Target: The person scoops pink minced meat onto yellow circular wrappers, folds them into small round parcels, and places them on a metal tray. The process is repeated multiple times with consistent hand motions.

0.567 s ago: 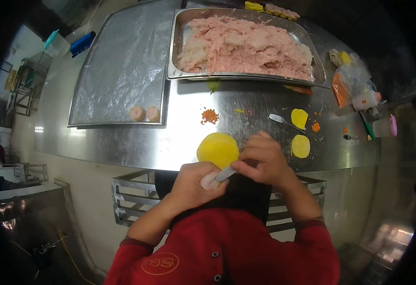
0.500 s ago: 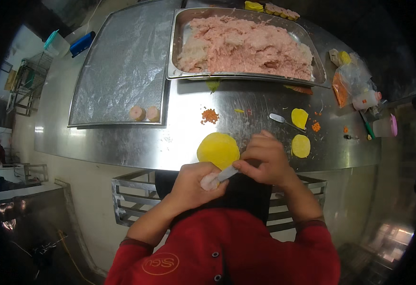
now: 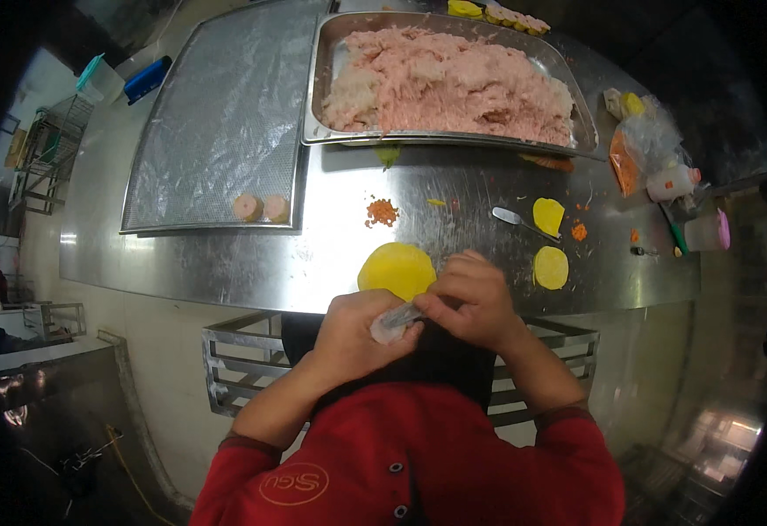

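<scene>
My left hand (image 3: 348,333) is closed around a small dumpling (image 3: 385,332) with pale pink filling showing at its open top; its wrapper is mostly hidden by the fingers. In my right hand (image 3: 471,298) is a flat metal spreader (image 3: 401,316), its blade laid against that filling. Both hands are at the table's near edge, just in front of a yellow round wrapper (image 3: 397,270), perhaps a stack of them. Beyond it lies a small heap of orange bits (image 3: 382,212). Two finished-looking dumplings (image 3: 261,208) sit at the near right corner of a film-covered mesh tray (image 3: 217,123).
A deep steel pan (image 3: 454,138) of pink minced filling (image 3: 445,79) stands at the back. To the right lie another spreader (image 3: 507,216), a folded yellow wrapper (image 3: 548,216), a flat one (image 3: 551,267), and plastic bags (image 3: 651,136) beside a bottle (image 3: 673,182).
The spreader's blade has turned and now lies lower across the filling. My right hand has shifted slightly left and down with it; my left hand keeps hold of the dumpling.
</scene>
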Motion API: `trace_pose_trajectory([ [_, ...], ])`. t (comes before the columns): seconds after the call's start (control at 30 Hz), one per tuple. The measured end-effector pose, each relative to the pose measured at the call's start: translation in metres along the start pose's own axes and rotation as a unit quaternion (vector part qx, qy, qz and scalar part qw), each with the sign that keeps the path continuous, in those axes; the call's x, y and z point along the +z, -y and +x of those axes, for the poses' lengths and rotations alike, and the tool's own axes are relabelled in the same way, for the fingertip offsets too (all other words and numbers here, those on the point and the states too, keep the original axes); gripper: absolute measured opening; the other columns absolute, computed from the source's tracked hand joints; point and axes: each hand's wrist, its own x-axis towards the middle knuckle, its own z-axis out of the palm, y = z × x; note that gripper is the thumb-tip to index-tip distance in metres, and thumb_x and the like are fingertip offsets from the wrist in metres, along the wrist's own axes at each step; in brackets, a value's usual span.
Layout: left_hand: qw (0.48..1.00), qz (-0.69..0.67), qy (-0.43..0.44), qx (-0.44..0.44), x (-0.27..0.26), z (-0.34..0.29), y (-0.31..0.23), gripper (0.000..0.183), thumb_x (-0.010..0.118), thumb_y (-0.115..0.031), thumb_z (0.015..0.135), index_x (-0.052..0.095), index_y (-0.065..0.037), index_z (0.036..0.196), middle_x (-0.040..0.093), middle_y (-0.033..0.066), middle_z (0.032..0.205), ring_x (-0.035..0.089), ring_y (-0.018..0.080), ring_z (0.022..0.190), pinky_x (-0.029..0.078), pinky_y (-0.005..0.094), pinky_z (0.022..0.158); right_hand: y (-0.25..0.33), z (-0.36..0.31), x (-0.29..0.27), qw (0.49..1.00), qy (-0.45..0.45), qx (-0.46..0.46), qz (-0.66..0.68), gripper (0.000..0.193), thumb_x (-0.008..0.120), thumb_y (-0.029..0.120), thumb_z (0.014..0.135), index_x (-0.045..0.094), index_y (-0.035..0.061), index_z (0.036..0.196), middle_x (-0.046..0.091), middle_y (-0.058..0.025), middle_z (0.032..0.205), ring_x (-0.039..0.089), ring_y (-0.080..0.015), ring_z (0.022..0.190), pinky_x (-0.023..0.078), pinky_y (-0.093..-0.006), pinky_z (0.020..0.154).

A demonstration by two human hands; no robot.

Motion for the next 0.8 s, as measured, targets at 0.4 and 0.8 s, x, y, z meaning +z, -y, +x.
trace_pose_trajectory([
  [0.4, 0.999, -0.02, -0.022, -0.036, -0.005, -0.001, 0.001, 0.027, 0.087, -0.008, 0.077, 0.073, -0.001, 0.099, 0.074, 0.0139, 0.102, 0.073, 0.0241, 0.088, 0.057, 0.0332, 0.079, -0.005, -0.012, 0.0, 0.995, -0.034, 0.091, 0.013, 0.017, 0.084, 0.011, 0.079, 0.069, 0.0043, 0.073, 0.064, -0.0067, 0.069, 0.059, -0.0241, 0.062, 0.045, -0.0358, 0.063],
  [0.8, 0.998, -0.063, -0.01, -0.016, -0.005, -0.005, 0.012, 0.022, 0.086, -0.006, 0.077, 0.072, -0.006, 0.094, 0.075, 0.0101, 0.092, 0.074, 0.0247, 0.083, 0.058, 0.0341, 0.075, -0.002, 0.002, -0.005, 0.994, 0.043, 0.013, 0.097, 0.023, 0.089, 0.018, 0.077, 0.07, 0.0063, 0.073, 0.064, -0.0056, 0.069, 0.062, -0.0236, 0.064, 0.046, -0.0366, 0.067],
])
